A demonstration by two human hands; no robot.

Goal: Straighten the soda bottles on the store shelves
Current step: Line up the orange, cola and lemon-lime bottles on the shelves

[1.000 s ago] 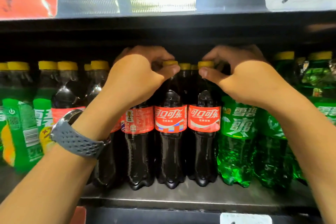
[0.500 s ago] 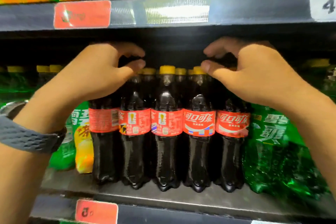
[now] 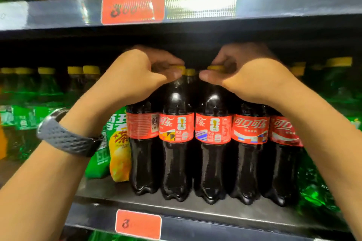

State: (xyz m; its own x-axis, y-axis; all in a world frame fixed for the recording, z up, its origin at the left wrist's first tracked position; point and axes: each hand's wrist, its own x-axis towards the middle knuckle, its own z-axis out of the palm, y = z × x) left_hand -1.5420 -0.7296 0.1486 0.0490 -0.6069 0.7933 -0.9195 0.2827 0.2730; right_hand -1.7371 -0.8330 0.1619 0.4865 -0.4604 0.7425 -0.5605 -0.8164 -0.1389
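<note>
Several dark cola bottles with red labels and yellow caps stand in a front row on the middle shelf [image 3: 195, 212]. My left hand [image 3: 137, 76] pinches the yellow cap of the second cola bottle from the left [image 3: 176, 143]. My right hand [image 3: 248, 76] pinches the cap of the third cola bottle [image 3: 213, 143] beside it. Both bottles stand upright, their labels turned partly sideways. The two cola bottles further right [image 3: 249, 143] show their labels to the front. More cola caps show in the row behind.
Green soda bottles [image 3: 29, 103] fill the shelf to the left and green bottles [image 3: 321, 182] to the right. A green-yellow tea soda bottle [image 3: 117, 143] leans by the leftmost cola. The upper shelf rail [image 3: 254, 2] hangs close above my hands, with red price tags [image 3: 133, 8].
The view has shifted left along the shelf. Both hands have come down and closed on the caps of two neighbouring cola bottles; half a second ago they hovered with fingers apart.
</note>
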